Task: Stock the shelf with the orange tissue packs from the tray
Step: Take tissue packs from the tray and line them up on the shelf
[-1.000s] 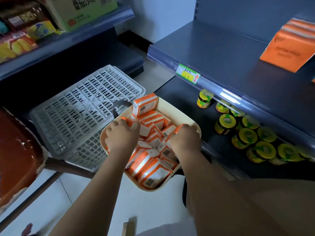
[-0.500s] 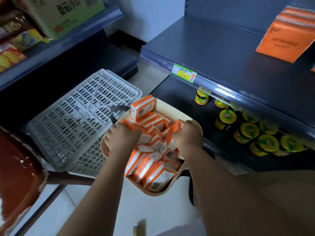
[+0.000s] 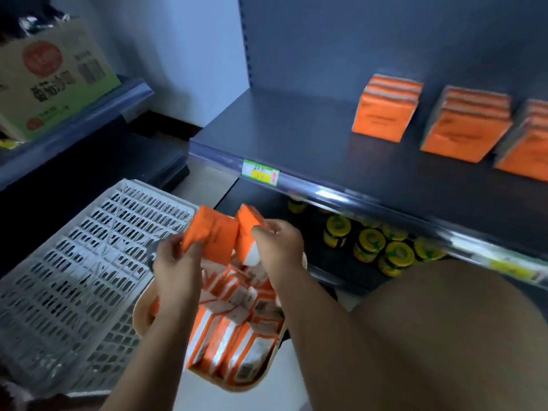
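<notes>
A beige tray (image 3: pixel 141 318) holding several orange-and-white tissue packs (image 3: pixel 234 348) sits low at centre. My left hand (image 3: pixel 175 259) grips one orange tissue pack (image 3: pixel 212 235), lifted above the tray. Close beside it, my right hand (image 3: pixel 275 241) grips a second orange pack (image 3: pixel 247 229). The two held packs nearly touch. The dark shelf (image 3: pixel 296 134) lies ahead and to the right. Three stacks of orange tissue packs (image 3: pixel 385 109) stand on its right part.
A white plastic crate (image 3: pixel 74 262) lies tilted to the left of the tray. Yellow-lidded jars (image 3: pixel 369 243) fill the lower shelf under the price tag (image 3: pixel 260 172). A cardboard box (image 3: pixel 50 75) stands on the left shelving. The shelf's left part is bare.
Both hands have risen out of the tray, each lifting an orange pack. The camera has tilted up, bringing the shelf and its stacks into view.
</notes>
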A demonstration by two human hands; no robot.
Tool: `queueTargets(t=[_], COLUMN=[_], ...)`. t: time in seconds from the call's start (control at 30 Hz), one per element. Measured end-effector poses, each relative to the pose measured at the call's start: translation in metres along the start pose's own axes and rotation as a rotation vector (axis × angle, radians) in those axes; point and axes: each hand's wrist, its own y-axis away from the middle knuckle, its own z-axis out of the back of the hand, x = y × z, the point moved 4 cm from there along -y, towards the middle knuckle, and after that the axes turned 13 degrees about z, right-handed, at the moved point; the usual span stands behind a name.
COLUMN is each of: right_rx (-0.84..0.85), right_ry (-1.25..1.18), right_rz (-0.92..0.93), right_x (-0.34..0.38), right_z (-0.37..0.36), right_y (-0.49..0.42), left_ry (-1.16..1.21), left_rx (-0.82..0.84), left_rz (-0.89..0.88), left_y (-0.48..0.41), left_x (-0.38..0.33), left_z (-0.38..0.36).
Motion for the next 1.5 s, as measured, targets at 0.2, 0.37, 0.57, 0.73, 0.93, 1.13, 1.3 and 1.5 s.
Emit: queueTargets(t=[0.2, 0.37, 0.57, 0.73, 0.93, 1.13, 1.3, 1.5], right_rx=[-0.225, -0.338, -0.344, -0.370, -0.411, -0.470, -0.509, -0.536], right_ry=[-0.406, -0.697, -0.854, -0.722, -0.549, -0.401, -0.331, -0.267], right_rz=[0.087, 0.050, 0.157, 0.297, 0.364, 0.386, 0.403, 0.343], right_x=[0.049, 0.081, 0.123, 0.128, 0.120, 0.099, 0.072, 0.041], right_z=[0.031, 0.080, 0.176, 0.292, 0.407, 0.487, 0.528, 0.543], right_y=[-0.012, -0.011, 0.003, 0.030, 0.087, 0.135, 0.150, 0.142], left_ry=[0.303, 0.370, 0.351, 0.183, 0.097, 0.070, -0.064, -0.140], left_rx=[0.214, 0.373, 0.669, 1.014, 1.234, 1.413, 1.532, 1.473], left_rz=[0.019, -0.105, -0.218, -0.324, -0.392, -0.358, -0.297, -0.359], left_y=[0.006, 0.035, 0.097, 0.177, 0.269, 0.337, 0.341, 0.325], left_x=[-0.040, -0.091, -0.159, -0.193, -0.201, -0.184, -0.147, -0.149], left_z=[-0.039, -0.076, -0.135, -0.183, -0.242, -0.292, -0.323, -0.348])
